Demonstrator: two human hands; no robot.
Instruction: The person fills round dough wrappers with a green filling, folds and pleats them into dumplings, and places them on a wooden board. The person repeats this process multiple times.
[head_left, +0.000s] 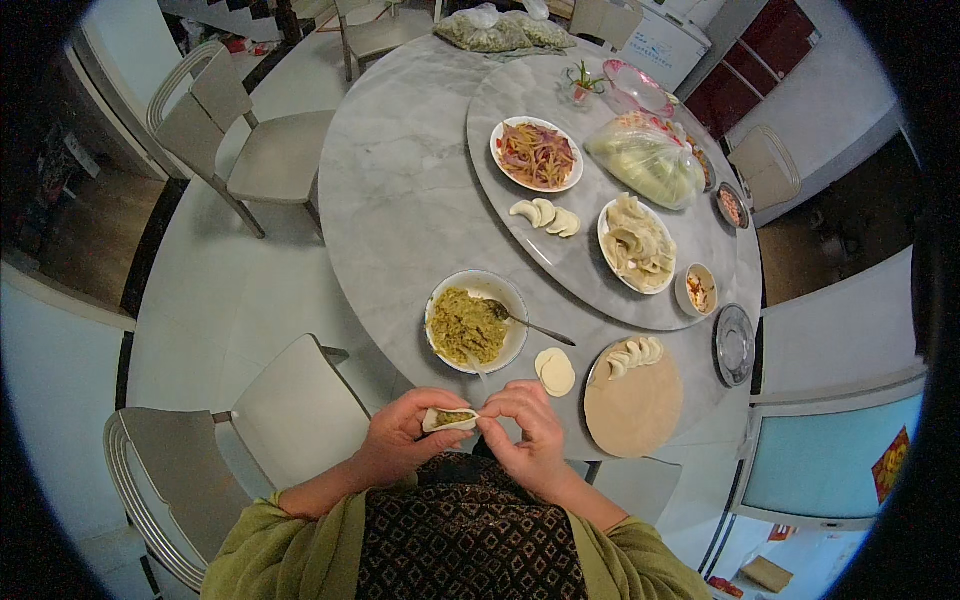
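Note:
Between my hands is a dumpling wrapper, folded around green filling and still gaping along its top. My left hand cups its left side, thumb in front and fingers behind. With thumb and forefinger, my right hand pinches the wrapper's right end. Just beyond them stands a white bowl of yellow-green filling; a metal spoon leans on its rim. Flat round wrappers lie on the table right of the bowl. Farther right, several shaped dumplings sit along the far edge of a round tan board.
A marbled round table carries a raised turntable. On it are a plate of cooked dumplings, a plate of shredded food, a small sauce bowl and a plastic bag. Chairs stand to the left.

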